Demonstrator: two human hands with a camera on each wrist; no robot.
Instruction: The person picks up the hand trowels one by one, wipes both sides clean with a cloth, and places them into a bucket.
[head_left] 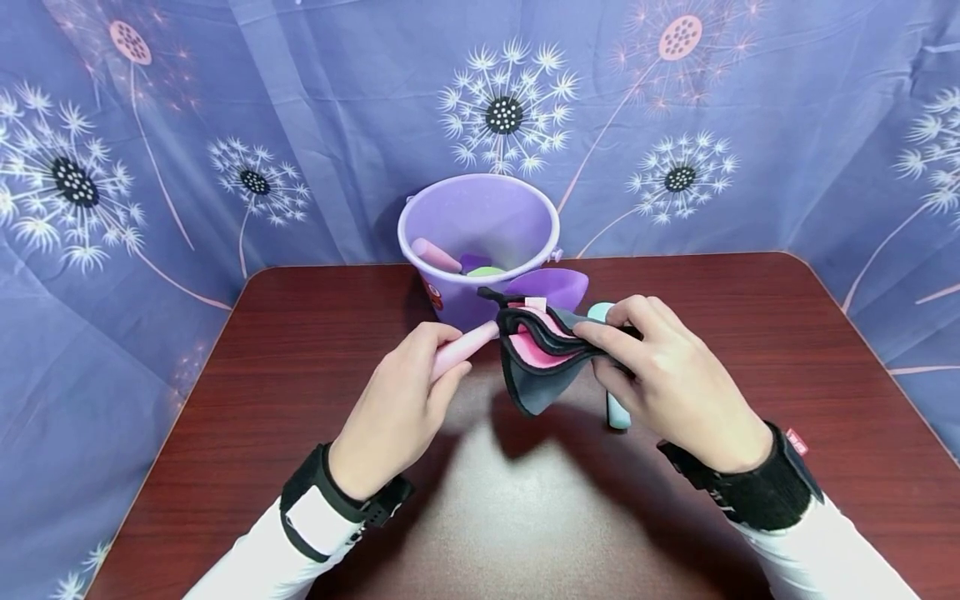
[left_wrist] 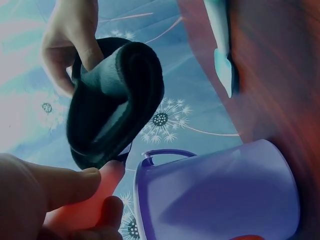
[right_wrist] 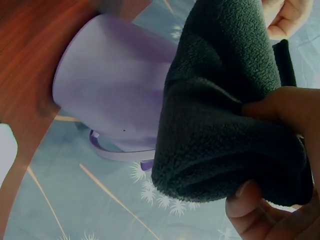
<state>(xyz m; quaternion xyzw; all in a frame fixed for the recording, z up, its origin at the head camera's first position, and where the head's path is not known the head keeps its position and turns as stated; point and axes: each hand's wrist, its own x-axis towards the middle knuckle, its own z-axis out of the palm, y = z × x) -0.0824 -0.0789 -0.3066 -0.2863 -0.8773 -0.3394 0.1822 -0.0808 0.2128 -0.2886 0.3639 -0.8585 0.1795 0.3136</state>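
Observation:
My left hand (head_left: 401,400) grips a pale pink handle (head_left: 465,350) between thumb and fingers. The handle's far end runs into a folded cloth (head_left: 547,392), which hides whatever it leads to. That cloth is grey outside and pink inside, with black edging, a white label and a small black loop. My right hand (head_left: 667,375) pinches the bunched cloth from the right, thumb below and fingers on top. In the right wrist view the cloth's fuzzy dark side (right_wrist: 215,130) fills the space between thumb and fingers. Both hands are above the table, in front of a purple bucket (head_left: 480,200).
Inside the bucket lie a pink handle (head_left: 437,255) and a green piece (head_left: 486,272). A purple scoop-like piece (head_left: 555,286) is at the bucket's right. Partly under my right hand, a light teal toy tool (head_left: 618,414) lies on the dark red table (head_left: 750,333). Dandelion-print fabric (head_left: 360,83) hangs behind.

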